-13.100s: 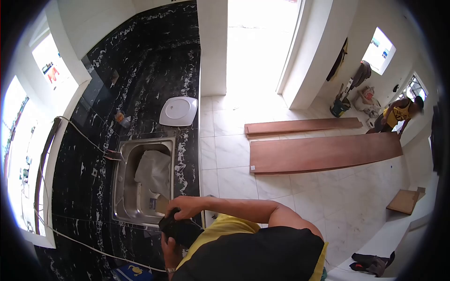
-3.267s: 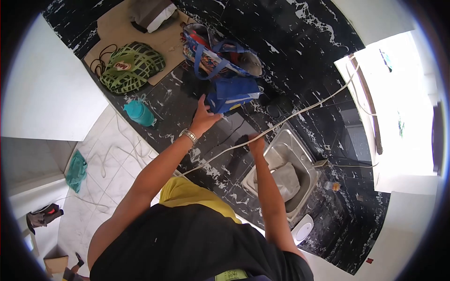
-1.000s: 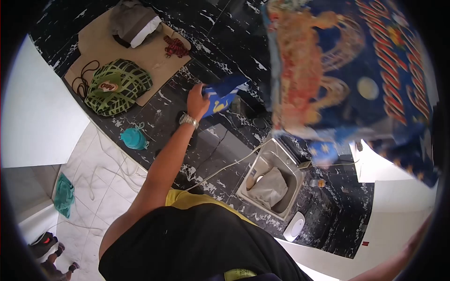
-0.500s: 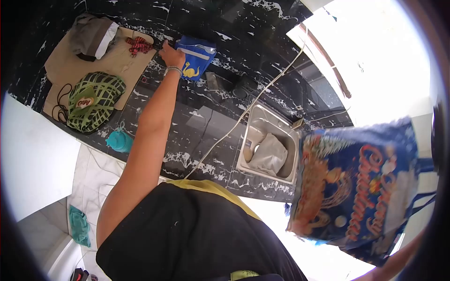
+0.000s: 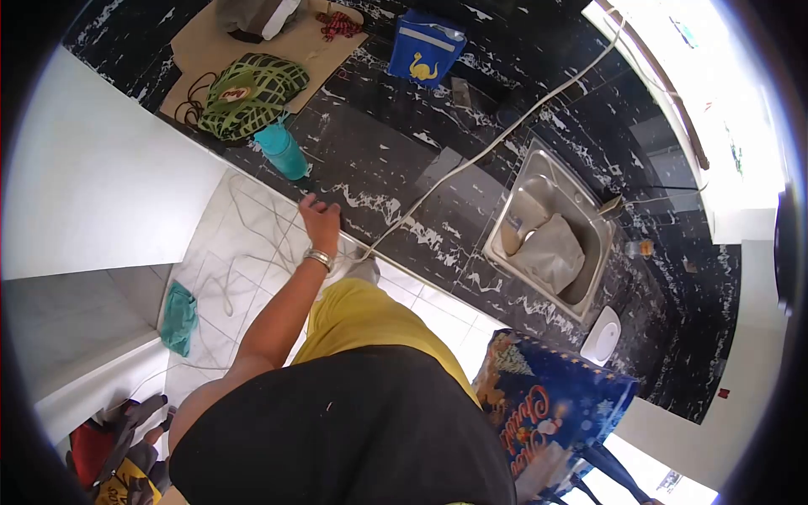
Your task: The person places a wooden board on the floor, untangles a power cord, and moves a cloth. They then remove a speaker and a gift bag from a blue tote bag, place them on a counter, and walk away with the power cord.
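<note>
My left hand [image 5: 321, 225] is at the front edge of the counter, its fingers loosely apart and holding nothing. Closest to it is a teal water bottle [image 5: 283, 151], standing on the counter. On my right, a large blue Christmas shopping bag [image 5: 547, 412] hangs beside my body. Its dark handles run down to the bottom edge, where only a sliver of my right hand [image 5: 653, 502] shows, closed on them; the rest is out of frame. Further back on the counter sits a blue lunch bag [image 5: 427, 49] with a yellow dinosaur.
A green checked drawstring bag [image 5: 252, 97] and a grey-brown cloth bundle [image 5: 261, 17] lie on flattened cardboard [image 5: 198, 42]. The steel sink [image 5: 539, 181] contains a pale plastic bag [image 5: 551, 255]. A white cable [image 5: 497, 139] crosses the counter. A teal cloth [image 5: 178, 320] lies lower left.
My left hand has drawn back from beside the blue lunch bag to the counter's front edge. The Christmas bag has dropped lower beside me. My view has shifted, and the teal bottle now stands upright.
</note>
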`<act>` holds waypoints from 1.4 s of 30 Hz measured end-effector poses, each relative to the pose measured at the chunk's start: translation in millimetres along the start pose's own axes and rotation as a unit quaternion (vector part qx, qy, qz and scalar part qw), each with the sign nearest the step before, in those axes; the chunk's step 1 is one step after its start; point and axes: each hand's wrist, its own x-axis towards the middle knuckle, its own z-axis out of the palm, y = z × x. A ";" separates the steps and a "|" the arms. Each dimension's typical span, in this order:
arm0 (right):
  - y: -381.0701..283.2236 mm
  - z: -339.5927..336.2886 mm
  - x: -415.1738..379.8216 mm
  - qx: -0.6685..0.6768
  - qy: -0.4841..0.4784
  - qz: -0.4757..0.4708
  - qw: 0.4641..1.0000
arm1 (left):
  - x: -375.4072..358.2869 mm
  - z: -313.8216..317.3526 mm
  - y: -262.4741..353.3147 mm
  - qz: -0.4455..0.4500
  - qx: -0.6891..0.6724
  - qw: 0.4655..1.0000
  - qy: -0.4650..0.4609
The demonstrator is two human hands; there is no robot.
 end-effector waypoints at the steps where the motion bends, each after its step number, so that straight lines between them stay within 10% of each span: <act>1: 5.8 14.2 -11.1 -0.027 0.021 0.011 0.999 | 12.4 -14.5 1.2 0.036 -0.026 0.998 0.041; 4: 52.5 18.6 -10.2 -0.068 -0.142 0.025 0.987 | 22.5 -38.1 65.8 0.091 0.064 0.983 0.148; 10: 134.7 80.5 -56.1 -0.004 -0.310 0.164 0.937 | 134.5 -53.8 75.1 0.242 0.105 0.961 -0.085; 14: 200.9 138.9 -103.2 -0.091 -0.346 0.154 0.921 | 180.6 -3.7 78.4 0.346 0.091 0.934 -0.002; 24: 312.9 294.0 -194.0 -0.113 -0.418 0.119 0.894 | 170.7 19.3 99.3 0.316 -0.028 0.944 -0.088; 29: 411.8 373.0 -232.0 -0.151 -0.557 -0.057 0.815 | 76.9 -113.2 32.1 0.081 -0.069 0.976 -0.188; 34: 438.4 439.4 -257.1 -0.130 -0.623 -0.231 0.736 | -34.6 -321.7 -187.0 -0.093 -0.014 0.966 -0.242; 42: 422.4 478.3 -281.0 -0.099 -0.655 -0.314 0.680 | -397.3 -585.2 -385.8 -0.435 0.086 0.896 0.030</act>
